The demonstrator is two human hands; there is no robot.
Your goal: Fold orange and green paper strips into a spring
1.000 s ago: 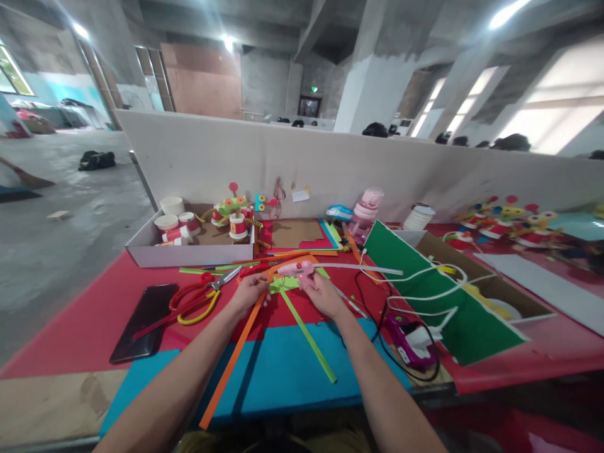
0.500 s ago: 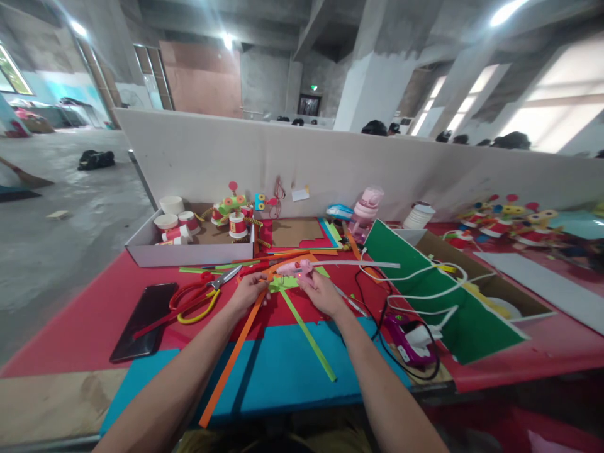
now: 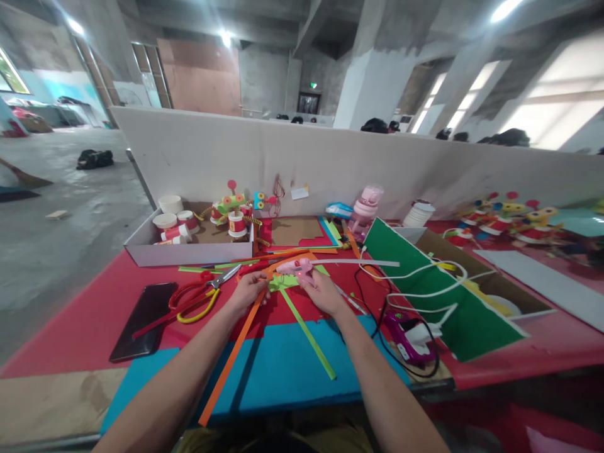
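Note:
The pink glue gun (image 3: 296, 268) is in my right hand (image 3: 321, 292), its nozzle pointing left and a long clear glue stick reaching out behind it. My left hand (image 3: 250, 292) pinches the orange paper strip (image 3: 234, 353), which runs down toward me over the blue sheet (image 3: 283, 371). The nozzle is close to the fingers of my left hand. Beneath the gun lie light green paper pieces, and a green strip (image 3: 309, 333) slants down to the right. Whether the nozzle touches the orange strip cannot be made out.
Scissors (image 3: 201, 301) and a black phone (image 3: 144, 321) lie at left. Behind them, a white box (image 3: 189, 254) holds paper cups and a figure. At right are a purple power socket (image 3: 410, 341), cables and a green-sided box (image 3: 438, 299). A pink bottle (image 3: 365, 214) stands behind.

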